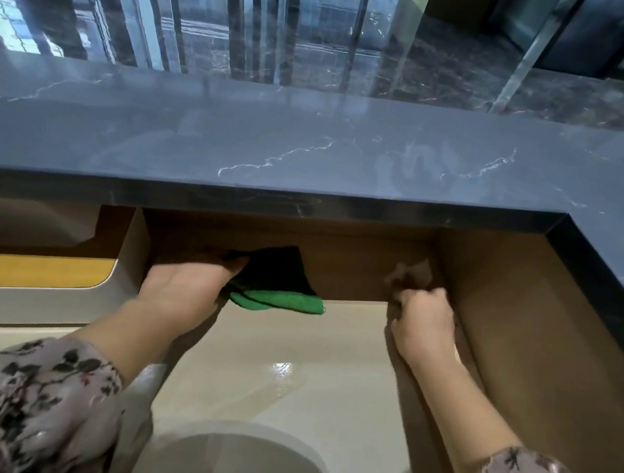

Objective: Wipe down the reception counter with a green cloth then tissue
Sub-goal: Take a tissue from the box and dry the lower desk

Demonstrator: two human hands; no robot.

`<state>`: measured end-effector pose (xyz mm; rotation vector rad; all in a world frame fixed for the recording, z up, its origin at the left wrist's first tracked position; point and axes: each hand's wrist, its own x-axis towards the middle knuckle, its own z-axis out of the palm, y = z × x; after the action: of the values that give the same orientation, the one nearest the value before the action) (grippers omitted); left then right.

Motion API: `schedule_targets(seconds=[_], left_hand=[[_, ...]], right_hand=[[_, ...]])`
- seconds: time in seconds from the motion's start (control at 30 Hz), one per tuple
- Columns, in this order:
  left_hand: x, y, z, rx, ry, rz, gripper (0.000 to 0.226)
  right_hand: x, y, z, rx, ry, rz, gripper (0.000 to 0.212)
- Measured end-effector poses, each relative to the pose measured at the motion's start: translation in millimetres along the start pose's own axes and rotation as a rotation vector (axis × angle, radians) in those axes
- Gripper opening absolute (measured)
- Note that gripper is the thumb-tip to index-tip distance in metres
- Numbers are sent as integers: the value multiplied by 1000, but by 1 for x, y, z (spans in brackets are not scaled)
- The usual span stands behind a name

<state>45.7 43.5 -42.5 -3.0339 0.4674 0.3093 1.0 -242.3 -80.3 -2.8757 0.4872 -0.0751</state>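
Cloth (279, 300), green and folded, lies on the pale lower desk surface (325, 346) just under the near edge of the grey marble reception counter (317, 146), its far part lost in the shadow of the overhang. The left hand (187, 281) grasps its left end, fingers reaching under the ledge. To the right, well apart from the cloth, the right hand (425, 317) is clenched on something pale and crumpled (411, 271), probably tissue, though blur keeps me from being sure. A brown side panel (533, 335) stands just right of that hand.

Both hands sit low beneath the counter's dark front edge, so lifting straight up risks knocking knuckles or snagging the cloth on the overhang. The left hand's grasp covers only one end; the cloth could unfold and trail. The tissue, if thin, may tear under a tight fist.
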Motion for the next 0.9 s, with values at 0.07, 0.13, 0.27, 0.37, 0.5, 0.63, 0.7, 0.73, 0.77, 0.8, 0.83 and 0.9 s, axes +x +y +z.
schedule_targets(seconds=[0.07,0.13,0.27,0.37,0.5,0.63,0.7,0.73,0.77,0.8,0.83,0.9], left_hand=[[5,1,-2,14,-19,-48,58],[11,0,-1,-10,-17,-69,54],[5,4,-10,-16,-53,-96,70],[-5,0,-14,25,-55,-46,78],[-15,-12,-13,62,-85,-20,80],[-32,-21,-10,126,-15,66,76],[-43,-24,-8,127,26,135,77],[-49,-25,-7,130,42,165,77],[-55,-27,-7,135,58,192,78],[-61,-29,-7,139,70,219,79],[-67,-32,-7,136,74,242,80],[-80,-38,-5,101,79,267,82]], right_hand=[[-28,-13,9,77,28,-115,35],[-48,-23,19,109,36,-170,47],[-74,-48,21,149,29,-139,46],[-96,-81,30,212,27,-129,49],[-133,-138,39,249,-103,-210,60],[-166,-179,52,172,-97,-383,41],[-169,-177,55,107,-76,-474,35],[-169,-169,54,110,-34,-517,34],[-169,-157,49,130,-22,-547,31],[-167,-145,45,136,-21,-564,28],[-164,-130,42,130,7,-566,27],[-159,-99,38,112,38,-490,27]])
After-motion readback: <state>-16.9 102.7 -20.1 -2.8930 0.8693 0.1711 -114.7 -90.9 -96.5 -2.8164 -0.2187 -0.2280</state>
